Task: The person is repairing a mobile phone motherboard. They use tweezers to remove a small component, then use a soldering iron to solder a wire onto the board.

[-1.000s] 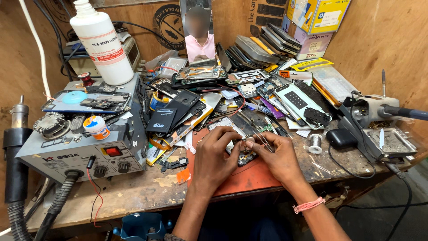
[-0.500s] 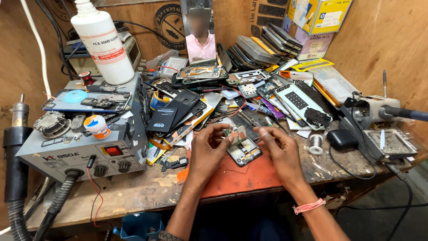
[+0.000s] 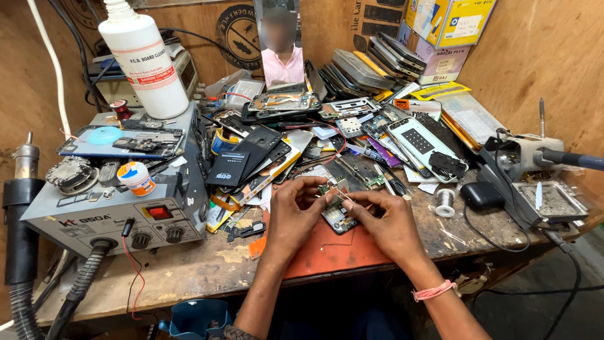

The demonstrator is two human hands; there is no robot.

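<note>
My left hand (image 3: 294,213) pinches a small green circuit board (image 3: 327,187) between thumb and fingertips, just above the orange work mat (image 3: 333,255). Opposite it, my right hand (image 3: 387,221) grips thin metal tweezers (image 3: 345,192) whose tips touch that board. Under both hands an opened phone body (image 3: 336,218) with dark parts rests on the mat. A pink band circles my right wrist.
A grey hot-air rework station (image 3: 113,211) with a white bottle (image 3: 145,60) on top stands at the left. Phone parts and a stack of phones (image 3: 377,63) crowd the back. A solder spool (image 3: 445,202) and a soldering-iron stand (image 3: 544,198) sit at the right.
Both hands rose a little off the mat and drew together. The small board came up into my left fingertips, and the tweezers now meet it.
</note>
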